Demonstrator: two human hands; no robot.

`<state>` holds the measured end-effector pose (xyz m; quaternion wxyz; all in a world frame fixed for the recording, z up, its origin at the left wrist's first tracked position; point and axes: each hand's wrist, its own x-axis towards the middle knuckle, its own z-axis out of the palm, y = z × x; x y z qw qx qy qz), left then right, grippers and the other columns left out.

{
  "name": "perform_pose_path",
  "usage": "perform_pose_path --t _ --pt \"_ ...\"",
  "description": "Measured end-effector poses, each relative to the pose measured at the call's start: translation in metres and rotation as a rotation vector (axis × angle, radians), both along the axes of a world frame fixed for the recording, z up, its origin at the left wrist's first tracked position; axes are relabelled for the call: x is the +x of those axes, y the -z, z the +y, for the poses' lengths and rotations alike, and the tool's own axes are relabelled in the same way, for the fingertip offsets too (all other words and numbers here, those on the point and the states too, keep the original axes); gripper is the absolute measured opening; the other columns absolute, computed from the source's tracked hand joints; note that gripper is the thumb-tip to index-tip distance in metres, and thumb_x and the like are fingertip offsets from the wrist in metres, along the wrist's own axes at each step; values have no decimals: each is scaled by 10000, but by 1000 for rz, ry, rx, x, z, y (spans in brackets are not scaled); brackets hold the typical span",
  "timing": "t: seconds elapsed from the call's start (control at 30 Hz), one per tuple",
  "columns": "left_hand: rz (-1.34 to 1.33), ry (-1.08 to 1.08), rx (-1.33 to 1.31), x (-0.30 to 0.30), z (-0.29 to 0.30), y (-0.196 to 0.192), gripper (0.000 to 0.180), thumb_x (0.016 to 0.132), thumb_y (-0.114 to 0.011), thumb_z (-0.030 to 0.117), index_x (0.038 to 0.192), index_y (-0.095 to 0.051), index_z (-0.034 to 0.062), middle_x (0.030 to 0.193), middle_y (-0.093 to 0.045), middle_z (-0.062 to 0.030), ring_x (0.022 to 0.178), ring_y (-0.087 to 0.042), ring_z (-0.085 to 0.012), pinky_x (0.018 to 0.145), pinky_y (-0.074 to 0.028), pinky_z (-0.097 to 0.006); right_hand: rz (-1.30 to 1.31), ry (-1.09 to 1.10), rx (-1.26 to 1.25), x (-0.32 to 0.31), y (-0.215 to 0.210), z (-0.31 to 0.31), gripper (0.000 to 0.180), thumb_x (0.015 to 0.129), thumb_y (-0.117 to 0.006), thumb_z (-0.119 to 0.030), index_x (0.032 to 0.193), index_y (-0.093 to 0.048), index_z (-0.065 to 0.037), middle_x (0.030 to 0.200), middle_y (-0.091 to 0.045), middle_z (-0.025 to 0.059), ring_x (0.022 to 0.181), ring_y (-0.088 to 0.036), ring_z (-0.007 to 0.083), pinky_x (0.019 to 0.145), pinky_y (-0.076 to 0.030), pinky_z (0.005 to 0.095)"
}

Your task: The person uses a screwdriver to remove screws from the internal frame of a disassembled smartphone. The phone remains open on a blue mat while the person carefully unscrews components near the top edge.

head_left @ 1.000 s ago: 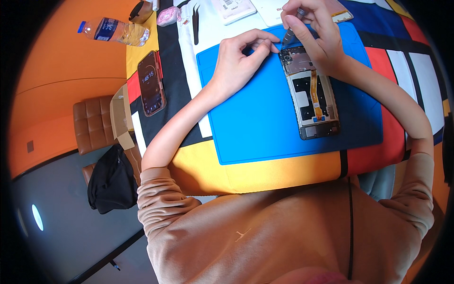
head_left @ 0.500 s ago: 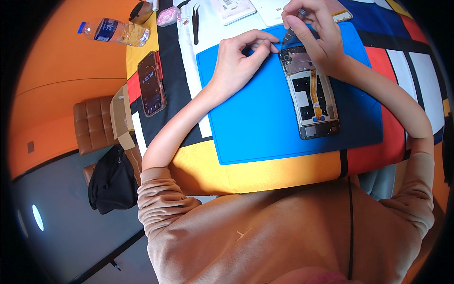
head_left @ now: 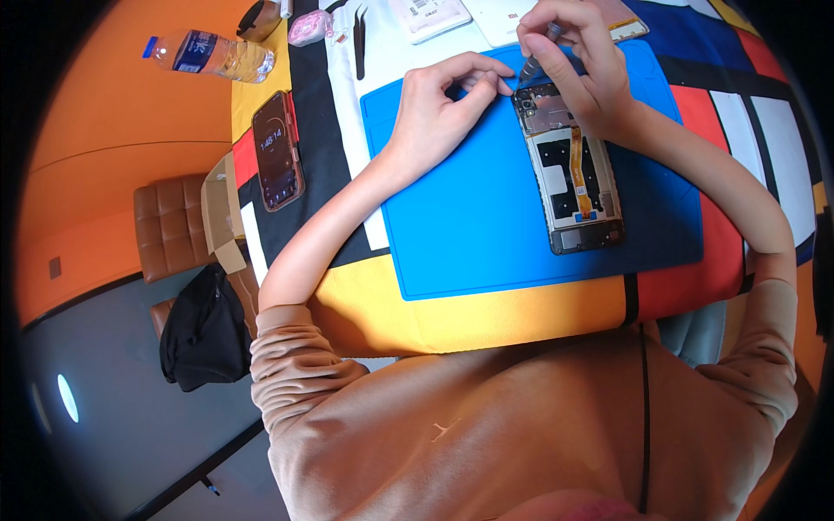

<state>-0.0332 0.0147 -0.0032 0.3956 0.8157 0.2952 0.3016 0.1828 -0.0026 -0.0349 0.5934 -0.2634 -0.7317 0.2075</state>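
An opened phone (head_left: 563, 178) lies on the blue mat (head_left: 460, 234), its inner frame and yellow ribbon cable showing. My right hand (head_left: 595, 87) is closed round a small grey screwdriver (head_left: 536, 61) held at a slant. The driver's tip points down at the phone's far left corner, next to the camera. My left hand (head_left: 434, 113) rests on the mat left of that corner, thumb and fingers brought together near the tip. Whatever may be between those fingertips is too small to make out.
Black tweezers (head_left: 360, 43) lie beyond the mat, beside a pink case (head_left: 309, 29). A second phone (head_left: 278, 152) with a lit screen lies at the left. A water bottle (head_left: 208, 56) lies farther left. White flat boxes (head_left: 430, 16) are at the far edge.
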Motion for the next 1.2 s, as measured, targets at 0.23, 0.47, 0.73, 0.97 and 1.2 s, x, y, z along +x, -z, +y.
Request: perform_pose_path --t 0.23,0.47,0.73,0.97,1.2 --pt "-71 -25 84 3 2 4 236 979 -582 130 1083 -770 32 872 -781 -98 823 -752 -154 833 -598 -298 -5 -20 -1 1 0 -2 215 999 -600 2 1166 -466 -12 963 -553 57 802 -550 80 699 -481 234" --pt "-65 -30 67 0 6 8 236 980 -579 129 1080 -771 34 872 -781 -98 822 -752 -152 835 -598 -298 -60 21 41 -1 4 4 220 997 -608 -3 1168 -470 -15 947 -558 55 788 -550 82 691 -481 234" --pt "2 3 2 -3 4 3 249 1025 -545 92 1175 -719 -1 937 -747 -89 903 -666 -114 896 -530 -271 -117 57 36 0 2 1 188 1003 -595 -15 1167 -503 -3 946 -574 71 786 -581 115 694 -495 253" --pt "-4 13 9 -3 4 3 250 1025 -543 90 1178 -716 -5 949 -746 -95 915 -669 -115 901 -529 -271 -204 109 121 2 -5 -2 171 1011 -561 -25 1177 -540 7 968 -586 100 815 -621 171 724 -524 284" --pt "-3 17 2 -3 4 2 250 1023 -544 85 1183 -715 -3 954 -745 -93 920 -668 -115 905 -528 -270 -197 153 131 3 -3 -3 160 1008 -571 -26 1163 -550 7 969 -593 101 821 -623 167 722 -526 284"
